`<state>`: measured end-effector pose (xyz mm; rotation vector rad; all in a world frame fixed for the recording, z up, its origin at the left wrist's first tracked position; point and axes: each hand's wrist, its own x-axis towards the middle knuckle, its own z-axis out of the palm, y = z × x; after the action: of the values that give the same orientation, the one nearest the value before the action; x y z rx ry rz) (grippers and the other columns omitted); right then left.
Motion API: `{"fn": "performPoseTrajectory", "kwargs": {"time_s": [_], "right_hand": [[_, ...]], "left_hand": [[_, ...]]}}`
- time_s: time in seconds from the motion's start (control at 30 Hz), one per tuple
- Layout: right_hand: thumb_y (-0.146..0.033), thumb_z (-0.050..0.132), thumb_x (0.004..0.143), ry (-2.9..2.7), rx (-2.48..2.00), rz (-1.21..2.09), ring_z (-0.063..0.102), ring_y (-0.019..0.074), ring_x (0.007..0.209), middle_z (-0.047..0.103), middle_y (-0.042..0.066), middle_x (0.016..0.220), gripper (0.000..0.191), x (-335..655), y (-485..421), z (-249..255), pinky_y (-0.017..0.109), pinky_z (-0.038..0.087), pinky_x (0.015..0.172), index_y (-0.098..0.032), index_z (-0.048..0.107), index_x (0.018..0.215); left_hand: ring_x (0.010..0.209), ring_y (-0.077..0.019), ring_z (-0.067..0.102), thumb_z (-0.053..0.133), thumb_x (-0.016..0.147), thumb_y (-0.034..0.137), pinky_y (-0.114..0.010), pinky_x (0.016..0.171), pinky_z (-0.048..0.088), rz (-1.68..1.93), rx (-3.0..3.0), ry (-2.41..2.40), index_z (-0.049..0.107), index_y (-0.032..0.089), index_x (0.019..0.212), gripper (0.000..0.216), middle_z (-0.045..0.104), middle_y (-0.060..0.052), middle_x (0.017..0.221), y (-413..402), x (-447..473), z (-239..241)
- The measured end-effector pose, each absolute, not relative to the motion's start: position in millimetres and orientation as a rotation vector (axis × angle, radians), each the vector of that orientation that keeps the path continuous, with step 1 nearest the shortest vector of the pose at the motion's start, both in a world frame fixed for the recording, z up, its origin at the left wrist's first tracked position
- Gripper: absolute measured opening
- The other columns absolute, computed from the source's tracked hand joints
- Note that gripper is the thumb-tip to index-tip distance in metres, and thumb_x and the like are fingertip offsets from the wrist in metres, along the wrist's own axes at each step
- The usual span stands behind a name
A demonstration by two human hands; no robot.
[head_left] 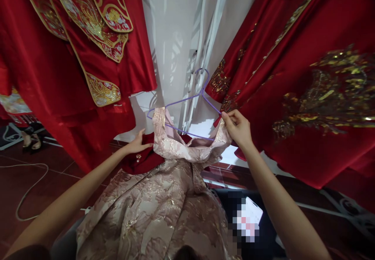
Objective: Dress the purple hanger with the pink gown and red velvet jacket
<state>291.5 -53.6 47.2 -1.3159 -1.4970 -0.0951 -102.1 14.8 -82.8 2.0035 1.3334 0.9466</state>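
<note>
A pale pink brocade dress (164,197) with gold leaf patterns lies spread before me, its neckline toward the back. A thin purple hanger (184,100) runs inside the neckline, its hook pointing away from me. My right hand (238,126) pinches the dress's right shoulder strap close to the hanger's arm. Beside the left side of the bodice is my left hand (138,143), thumb and fingers apart, at a dark red garment (143,162) with a small sparkling brooch. Whether the left fingertips touch the cloth I cannot tell.
Red embroidered gowns (123,76) hang at the left, and another red gown (316,76) with gold sequins hangs at the right. White curtain-like cloth (172,29) is behind. A lit phone (252,213) lies at lower right. A pale cable (32,191) curves over the floor.
</note>
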Motion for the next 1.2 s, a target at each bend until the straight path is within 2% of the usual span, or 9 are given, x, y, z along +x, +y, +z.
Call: {"fn": "performPoseTrajectory", "kwargs": {"time_s": [0.2,0.3,0.4,0.5,0.57,0.7,0.8,1.0,1.2], "right_hand": [[-0.060,0.049,0.080,-1.493,-1.329,-0.116,0.038,0.0112,0.048,0.046,-0.003,0.052,0.041,290.4,-55.2,46.7,0.023,0.031,0.047,-0.021,0.052,0.069],[-0.059,0.050,0.080,-1.496,-1.337,-0.111,0.038,0.0111,0.048,0.047,-0.003,0.052,0.040,290.7,-55.0,47.0,0.023,0.031,0.047,-0.021,0.052,0.069],[-0.059,0.051,0.079,-1.496,-1.340,-0.105,0.036,0.0104,0.046,0.044,-0.004,0.050,0.039,291.5,-54.0,46.8,0.023,0.029,0.047,-0.021,0.051,0.068],[-0.058,0.051,0.080,-1.500,-1.333,-0.091,0.036,0.0103,0.046,0.043,-0.005,0.050,0.038,291.6,-53.4,45.8,0.022,0.029,0.047,-0.021,0.051,0.069],[-0.058,0.051,0.080,-1.500,-1.329,-0.091,0.037,0.0105,0.047,0.045,-0.004,0.051,0.039,290.8,-53.4,45.2,0.023,0.030,0.047,-0.021,0.052,0.069],[-0.059,0.049,0.080,-1.488,-1.325,-0.126,0.039,0.0116,0.047,0.046,-0.003,0.051,0.040,288.7,-53.9,44.6,0.024,0.031,0.048,-0.021,0.052,0.068],[-0.059,0.049,0.080,-1.489,-1.327,-0.118,0.039,0.0113,0.047,0.046,-0.003,0.051,0.039,288.7,-54.0,44.5,0.024,0.031,0.048,-0.021,0.052,0.068],[-0.059,0.049,0.080,-1.494,-1.327,-0.097,0.036,0.0104,0.045,0.043,-0.004,0.050,0.039,289.8,-54.0,43.9,0.023,0.029,0.046,-0.021,0.052,0.069],[-0.058,0.051,0.080,-1.488,-1.330,-0.082,0.038,0.0109,0.047,0.045,-0.004,0.051,0.039,288.8,-53.0,42.3,0.023,0.031,0.048,-0.021,0.053,0.070]], "left_hand": [[0.075,-0.0197,0.062,0.067,0.062,0.054,-0.027,0.065,0.048,0.629,1.947,1.265,0.064,0.016,0.093,0.048,0.067,-0.008,0.089,8.8,-125.6,-84.1],[0.057,-0.0152,0.056,0.066,0.061,0.056,-0.023,0.052,0.042,0.658,1.890,1.247,0.064,0.017,0.069,0.040,0.063,-0.003,0.065,13.2,-134.0,-82.2],[0.050,-0.0128,0.050,0.063,0.063,0.059,-0.023,0.048,0.039,0.723,1.851,1.263,0.061,0.017,0.062,0.042,0.057,0.000,0.055,13.4,-138.4,-81.2],[0.055,-0.0137,0.052,0.058,0.069,0.059,-0.024,0.053,0.043,0.696,1.868,1.260,0.060,0.017,0.068,0.042,0.057,-0.001,0.061,7.3,-138.4,-81.6],[0.071,-0.0160,0.059,0.060,0.069,0.056,-0.027,0.065,0.048,0.740,1.932,1.215,0.060,0.018,0.084,0.041,0.063,-0.004,0.081,1.3,-136.8,-84.2],[0.105,-0.0208,0.056,0.073,0.059,0.048,-0.034,0.088,0.046,0.809,2.012,1.146,0.045,0.021,0.121,0.074,0.055,-0.010,0.122,-5.3,-134.9,-95.2],[0.098,-0.0228,0.060,0.072,0.059,0.048,-0.036,0.085,0.048,0.721,1.905,1.210,0.046,0.018,0.121,0.073,0.060,-0.012,0.112,-1.6,-136.4,-103.2],[0.082,-0.0234,0.062,0.065,0.065,0.049,-0.035,0.077,0.049,0.655,1.861,1.225,0.060,0.016,0.089,0.040,0.066,-0.007,0.086,10.4,-140.8,-108.1],[0.100,-0.0242,0.054,0.058,0.069,0.028,-0.040,0.091,0.043,0.890,2.296,1.413,0.053,0.018,0.104,0.037,0.056,-0.008,0.104,-5.0,-125.4,-92.7]]}}
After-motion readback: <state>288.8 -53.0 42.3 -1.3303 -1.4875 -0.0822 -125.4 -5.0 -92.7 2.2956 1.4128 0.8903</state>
